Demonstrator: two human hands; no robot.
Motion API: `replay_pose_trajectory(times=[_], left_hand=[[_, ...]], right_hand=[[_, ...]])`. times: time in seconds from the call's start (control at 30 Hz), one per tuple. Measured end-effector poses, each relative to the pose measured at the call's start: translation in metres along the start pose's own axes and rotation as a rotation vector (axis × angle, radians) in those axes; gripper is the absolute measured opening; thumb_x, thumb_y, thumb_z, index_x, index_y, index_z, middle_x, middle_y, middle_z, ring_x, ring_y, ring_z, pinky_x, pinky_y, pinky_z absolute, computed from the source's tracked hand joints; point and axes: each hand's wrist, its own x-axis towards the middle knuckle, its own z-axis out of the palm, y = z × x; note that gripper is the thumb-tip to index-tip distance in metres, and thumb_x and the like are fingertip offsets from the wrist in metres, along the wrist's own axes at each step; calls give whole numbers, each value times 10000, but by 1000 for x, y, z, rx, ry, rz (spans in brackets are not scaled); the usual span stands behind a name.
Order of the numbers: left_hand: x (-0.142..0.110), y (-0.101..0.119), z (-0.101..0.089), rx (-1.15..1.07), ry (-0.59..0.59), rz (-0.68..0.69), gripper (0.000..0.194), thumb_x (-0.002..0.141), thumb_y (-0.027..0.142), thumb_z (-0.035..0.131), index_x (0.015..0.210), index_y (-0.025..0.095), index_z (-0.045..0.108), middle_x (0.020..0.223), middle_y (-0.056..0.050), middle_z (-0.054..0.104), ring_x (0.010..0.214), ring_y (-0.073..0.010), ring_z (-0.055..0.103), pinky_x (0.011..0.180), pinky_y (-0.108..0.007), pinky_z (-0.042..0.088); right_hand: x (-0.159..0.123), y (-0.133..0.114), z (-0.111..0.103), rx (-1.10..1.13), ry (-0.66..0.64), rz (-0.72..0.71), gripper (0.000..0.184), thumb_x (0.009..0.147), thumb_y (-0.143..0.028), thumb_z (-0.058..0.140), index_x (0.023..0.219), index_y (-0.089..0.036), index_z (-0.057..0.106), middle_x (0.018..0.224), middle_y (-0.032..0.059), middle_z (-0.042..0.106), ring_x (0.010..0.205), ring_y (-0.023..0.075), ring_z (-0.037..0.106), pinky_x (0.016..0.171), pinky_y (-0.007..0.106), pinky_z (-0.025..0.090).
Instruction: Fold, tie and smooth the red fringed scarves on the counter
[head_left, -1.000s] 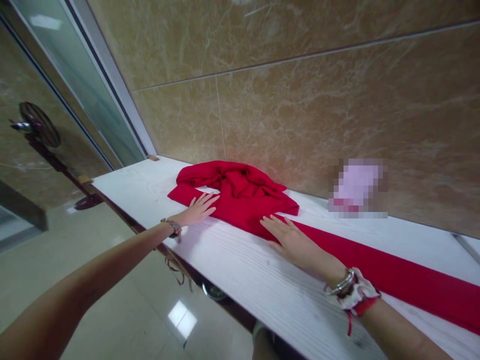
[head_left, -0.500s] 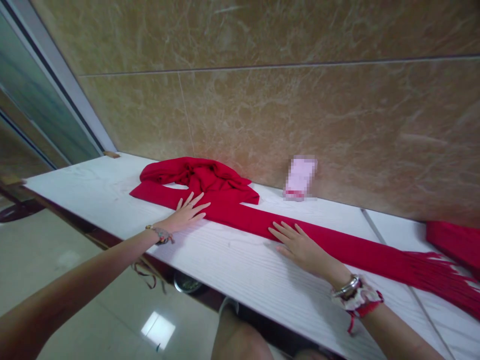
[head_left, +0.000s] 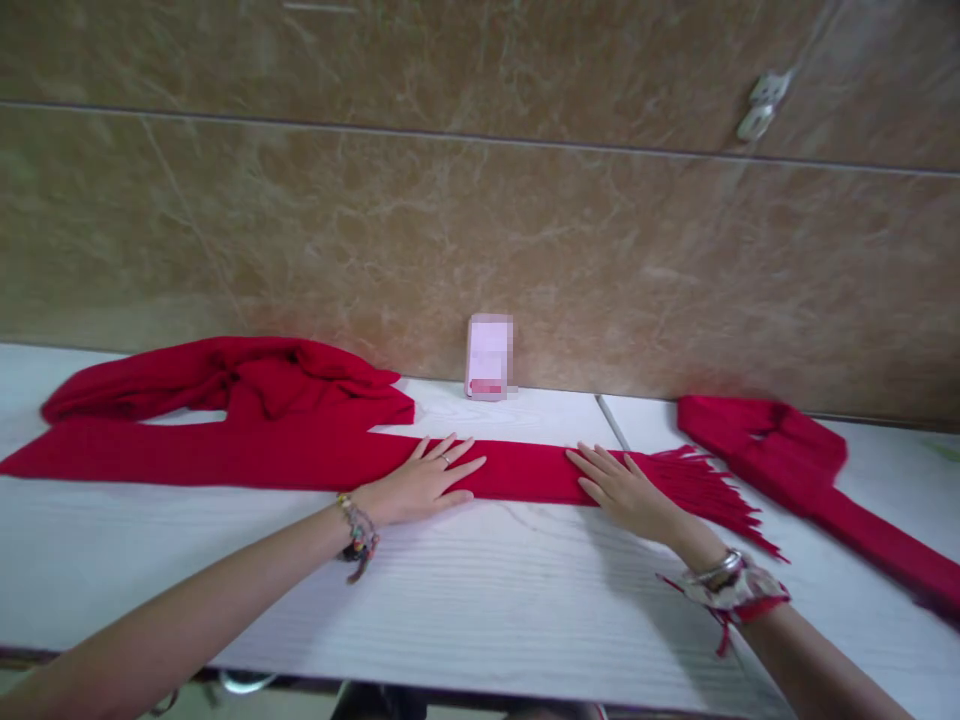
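Note:
A long red scarf (head_left: 517, 470) lies in a flat strip along the white table, its fringe (head_left: 705, 490) spread at the right end. My left hand (head_left: 420, 483) rests on the strip near its middle, palm down with fingers apart. Close to the fringe, my right hand (head_left: 622, 490) presses flat on the same strip, fingers stretched out. Behind the strip's left part, more of the red cloth sits in a loose, crumpled heap (head_left: 277, 385). Neither hand grips anything.
The white tabletop (head_left: 480, 590) runs along a brown marbled wall (head_left: 420, 240). A pink phone-like object (head_left: 489, 355), partly blurred out, leans against the wall. At the right lies another red folded cloth (head_left: 787, 450). A white socket (head_left: 769, 90) is on the wall.
The view has swung to the right. Both hands have slid rightward along the scarf, the right one nearing the fringe, and they remain flat on the cloth.

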Motion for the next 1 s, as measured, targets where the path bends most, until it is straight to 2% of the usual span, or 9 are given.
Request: replay_pose_trajectory(times=[0.13,0.2,0.3,0.37,0.4,0.53,0.67,0.77,1.0], left_hand=[[34,33,-2,2,-20,113,576,880,574,198,1384,296,211,1471,-73,156,1339,-290,82,1026,-550,131],[51,51,-2,-2,-24,164,609,869,595,188,1387,275,206,1468,-84,162,1338,-293,85,1025,-556,132],[74,74,1,-3,-7,230,634,861,609,186,1388,259,208,1467,-94,163,1336,-303,89,1020,-563,139],[83,84,4,6,20,262,620,862,605,192,1380,267,235,1463,-90,182,1334,-305,104,1017,-565,140],[86,87,5,13,38,272,612,863,604,199,1371,270,261,1458,-90,205,1331,-306,121,1016,-563,144],[89,90,14,54,149,275,578,868,589,222,1302,255,406,1417,-100,310,1305,-298,223,1017,-519,184],[87,86,22,99,213,251,560,883,559,213,1302,244,412,1400,-86,348,1286,-279,272,1024,-473,203],[86,86,23,101,191,247,557,885,550,219,1334,252,362,1402,-85,344,1294,-286,255,1023,-490,195],[84,85,16,82,114,275,483,885,540,252,1325,360,343,1446,-55,253,1310,-309,206,1010,-535,187]], right_hand=[[-43,50,17,-122,31,26,414,884,-121,280,1227,-202,497,1360,118,398,1242,313,358,865,553,415],[-58,65,18,-132,22,66,404,864,-76,289,1141,-180,564,1340,131,423,1228,309,380,880,544,408],[-58,63,4,-67,8,245,371,880,-141,315,1184,-137,528,1318,169,441,1232,303,378,916,533,383],[-43,48,-10,28,29,354,417,899,-243,319,1282,-119,426,1357,179,385,1263,292,329,960,521,346],[-33,38,-16,85,29,365,441,901,-274,319,1306,-116,394,1376,167,358,1277,285,305,983,509,326],[1,3,-29,244,35,265,472,907,-317,310,1330,-112,357,1394,151,336,1305,253,253,1030,477,273],[5,-7,-25,271,-12,223,458,916,-295,288,1332,-114,353,1385,135,358,1290,251,287,1025,471,281],[-5,3,-20,254,-53,256,458,918,-286,279,1339,-115,339,1392,119,352,1286,253,294,1025,479,275],[-35,51,-15,147,-182,510,388,911,-225,287,1259,-150,443,1371,138,382,1257,324,326,938,602,304]])
